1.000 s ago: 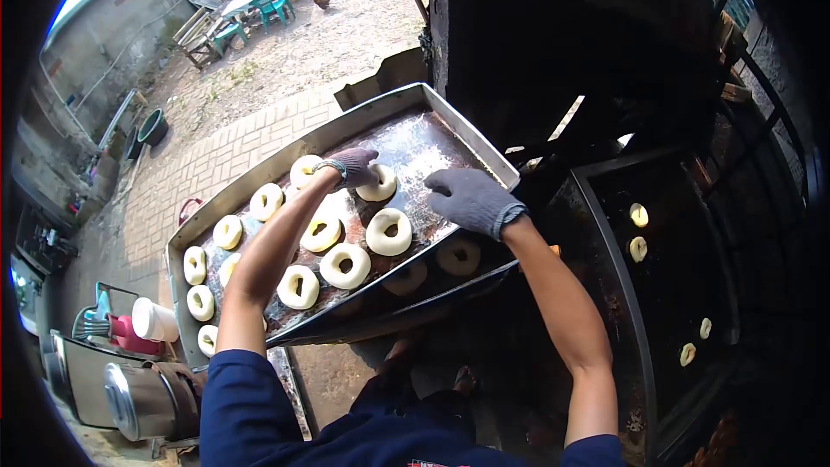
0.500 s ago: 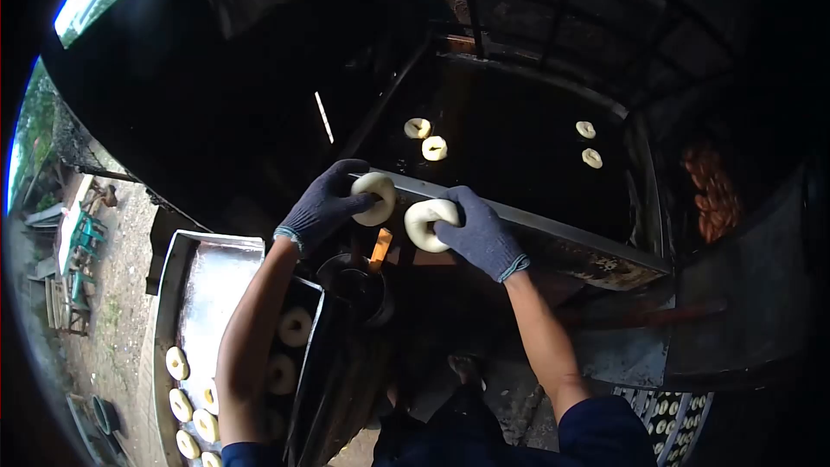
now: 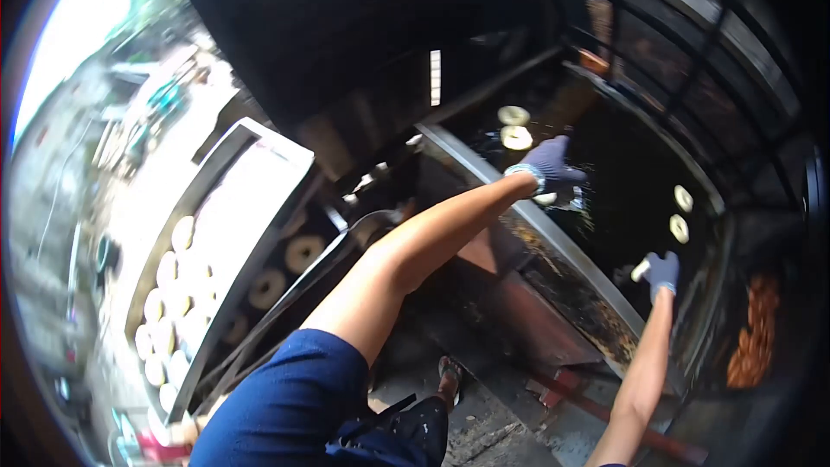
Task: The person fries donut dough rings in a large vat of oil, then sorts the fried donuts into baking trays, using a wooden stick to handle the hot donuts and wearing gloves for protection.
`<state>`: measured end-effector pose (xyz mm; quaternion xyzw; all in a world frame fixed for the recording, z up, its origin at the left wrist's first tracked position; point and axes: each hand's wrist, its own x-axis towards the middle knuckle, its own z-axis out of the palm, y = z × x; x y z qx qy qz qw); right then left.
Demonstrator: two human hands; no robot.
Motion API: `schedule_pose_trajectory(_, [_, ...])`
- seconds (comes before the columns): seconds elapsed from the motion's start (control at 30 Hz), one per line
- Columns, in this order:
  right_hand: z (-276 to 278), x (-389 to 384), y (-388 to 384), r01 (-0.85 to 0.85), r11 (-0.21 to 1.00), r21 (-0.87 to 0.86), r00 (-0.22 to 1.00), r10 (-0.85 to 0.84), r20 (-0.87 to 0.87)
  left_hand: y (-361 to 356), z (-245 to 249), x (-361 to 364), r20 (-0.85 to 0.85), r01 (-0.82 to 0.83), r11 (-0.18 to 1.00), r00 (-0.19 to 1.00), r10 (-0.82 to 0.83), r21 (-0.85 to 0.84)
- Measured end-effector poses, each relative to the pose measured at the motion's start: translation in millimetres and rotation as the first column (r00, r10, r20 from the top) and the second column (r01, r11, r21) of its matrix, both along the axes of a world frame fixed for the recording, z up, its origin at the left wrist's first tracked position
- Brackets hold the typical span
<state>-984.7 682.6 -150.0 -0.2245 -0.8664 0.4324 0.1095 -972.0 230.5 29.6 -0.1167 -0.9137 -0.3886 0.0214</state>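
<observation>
Rings (image 3: 516,137) of pale dough are lying in the dark vat (image 3: 618,151), one pair near its left end and another near its far rim, with open surface stretching between the pairs. The left hand (image 3: 553,166), gloved, is reaching over the near edge (image 3: 564,246), its fingers standing apart; a partly hidden ring is showing just beside it. The right hand (image 3: 660,271) is hovering inside the vat, fingers spreading, a pale piece (image 3: 641,271) showing at them; whether it is gripping cannot be told. More rings are resting in the walled tray (image 3: 270,143) at left.

Rim (image 3: 566,246) blocks low passage; vat middle (image 3: 627,164) seems open.
</observation>
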Motion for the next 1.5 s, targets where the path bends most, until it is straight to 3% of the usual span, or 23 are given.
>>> schedule_pose_trajectory(0.03, [47.1, -2.0, -36.7, -0.055, 0.962, 0.268, 0.988, 0.090, -0.123, -43.9, 29.1, 28.3, -0.115, 0.008, 0.999, 0.993, -0.011, -0.033])
schedule_pose_trajectory(0.07, [79.7, -18.5, -65.5, -0.137, 0.973, 0.186, 0.961, 0.176, -0.215, -82.6, 57.2, 55.2, -0.228, 0.027, 0.996, 0.972, -0.045, -0.081])
schedule_pose_trajectory(0.13, [166.4, -32.3, -157.9, -0.207, 0.838, 0.504, 0.863, 0.399, -0.309, -185.1, 115.4, 138.8, -0.230, -0.059, 0.994, 0.973, 0.036, -0.096])
schedule_pose_trajectory(0.2, [271.3, 28.4, -316.0, -0.446, 0.824, 0.349, 0.641, 0.566, -0.518, -305.1, 127.2, 217.6, -0.121, -0.269, 0.940, 0.961, 0.248, -0.210])
schedule_pose_trajectory(0.27, [344.0, 126.5, -454.3, -0.709, 0.632, 0.314, 0.453, 0.748, -0.484, -417.8, 112.7, 309.0, -0.062, -0.434, 0.730, 0.877, 0.477, -0.528])
schedule_pose_trajectory(0.3, [366.0, 179.2, -511.2, -0.854, 0.481, 0.197, 0.380, 0.836, -0.396, -447.0, 112.4, 356.8, 0.116, -0.419, 0.570, 0.726, 0.678, -0.706])
schedule_pose_trajectory(0.33, [361.3, 204.9, -559.0, -0.949, 0.236, 0.211, 0.137, 0.908, -0.396, -459.8, 112.7, 399.0, 0.225, -0.420, 0.544, 0.602, 0.766, -0.727])
schedule_pose_trajectory(0.43, [305.7, 287.7, -696.7, -0.929, -0.330, 0.170, -0.353, 0.926, -0.133, -509.2, 49.4, 486.5, 0.287, -0.383, 0.644, 0.664, 0.690, -0.663])
schedule_pose_trajectory(0.5, [260.7, 338.3, -769.6, -0.840, -0.527, 0.126, -0.483, 0.833, 0.270, -503.3, 40.3, 514.8, 0.249, -0.485, 0.631, 0.638, 0.729, -0.605])
schedule_pose_trajectory(0.6, [225.6, 395.2, -801.3, -0.671, -0.646, 0.365, -0.507, 0.758, 0.409, -504.6, 52.3, 531.2, 0.393, -0.531, 0.638, 0.509, 0.766, -0.557])
schedule_pose_trajectory(0.67, [201.7, 396.6, -798.4, -0.810, -0.564, 0.161, -0.518, 0.816, 0.258, -501.3, 67.4, 524.9, 0.359, -0.530, 0.729, 0.640, 0.679, -0.434])
schedule_pose_trajectory(0.7, [206.1, 391.8, -783.0, -0.872, -0.436, 0.223, -0.434, 0.899, 0.061, -485.9, 78.8, 517.2, 0.261, -0.642, 0.738, 0.691, 0.674, -0.207])
schedule_pose_trajectory(0.8, [257.1, 339.5, -687.4, -0.992, -0.005, 0.128, -0.048, 0.939, -0.340, -455.5, 91.8, 443.7, 0.273, -0.530, 0.844, 0.827, 0.492, 0.084])
schedule_pose_trajectory(0.87, [281.9, 290.2, -588.8, -0.985, 0.171, -0.026, 0.169, 0.921, -0.350, -374.8, 121.1, 370.3, 0.241, -0.351, 0.876, 0.929, 0.282, 0.331])
schedule_pose_trajectory(0.9, [280.1, 270.7, -536.9, -0.940, 0.293, -0.177, 0.336, 0.890, -0.308, -335.1, 124.4, 330.7, 0.242, -0.260, 0.909, 0.952, 0.186, 0.327])
schedule_pose_trajectory(1.0, [216.0, 211.9, -373.3, -0.652, 0.755, -0.064, 0.732, 0.606, -0.309, -195.4, 115.8, 209.9, 0.214, -0.013, 0.929, 0.974, -0.071, 0.369])
schedule_pose_trajectory(1.07, [175.3, 171.6, -270.3, -0.406, 0.914, -0.018, 0.883, 0.387, -0.264, -104.6, 77.9, 131.1, 0.174, 0.097, 0.953, 0.973, -0.151, 0.286])
schedule_pose_trajectory(1.2, [112.3, 116.5, -121.9, -0.189, 0.974, 0.123, 0.970, 0.204, -0.129, 24.6, -47.2, -9.0, 0.089, 0.005, 0.976, 0.996, -0.025, 0.218])
schedule_pose_trajectory(1.3, [83.6, 99.1, -63.1, -0.203, 0.958, 0.203, 0.978, 0.187, 0.095, 70.6, -74.7, -30.8, 0.237, -0.288, 0.957, 0.929, 0.283, -0.011])
schedule_pose_trajectory(1.37, [67.7, 89.7, -44.1, -0.216, 0.937, 0.275, 0.966, 0.164, 0.202, 76.1, -91.2, -37.5, 0.345, -0.383, 0.921, 0.876, 0.337, 0.073])
schedule_pose_trajectory(1.4, [61.5, 85.0, -39.9, -0.186, 0.941, 0.282, 0.972, 0.135, 0.192, 73.9, -98.3, -43.0, 0.421, -0.360, 0.908, 0.873, 0.247, 0.213])
schedule_pose_trajectory(1.43, [40.5, 66.8, -22.8, -0.170, 0.982, 0.081, 0.965, 0.149, 0.217, 68.6, -64.4, -20.3, 0.327, -0.321, 0.928, 0.912, 0.249, 0.189])
schedule_pose_trajectory(1.5, [13.7, 33.5, -9.7, 0.011, 0.975, 0.220, 0.999, 0.000, -0.053, 32.4, -9.5, 0.0, 0.226, -0.031, 0.996, 0.974, 0.011, 0.086])
